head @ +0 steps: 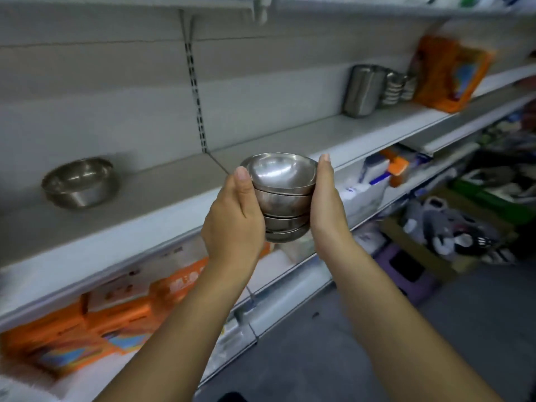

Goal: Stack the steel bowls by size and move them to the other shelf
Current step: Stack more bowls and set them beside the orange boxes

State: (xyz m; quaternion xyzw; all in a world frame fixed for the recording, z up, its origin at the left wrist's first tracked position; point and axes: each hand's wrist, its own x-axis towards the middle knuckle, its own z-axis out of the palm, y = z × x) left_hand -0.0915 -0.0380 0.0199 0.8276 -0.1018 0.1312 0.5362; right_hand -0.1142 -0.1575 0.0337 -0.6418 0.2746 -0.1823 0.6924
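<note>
Grey shop shelf (162, 192) runs from lower left to upper right of the frame, with one larger steel bowl (79, 182) standing on it at left. Stack of small steel bowls (282, 195) is in the air at centre, just in front of the shelf edge, held between left grip (232, 219) and right grip (327, 204). Both cup its sides, thumbs straight up, fingers hidden behind. Top bowls look slightly off-centre. Judgement: the step is carry and set down. Keep the squeeze even on both sides, level the stack before letting go, and seat it in the larger bowl if sizes allow. Print on orange boxes (116, 323) at lower left is too blurred to read; no brand legible.
</note>
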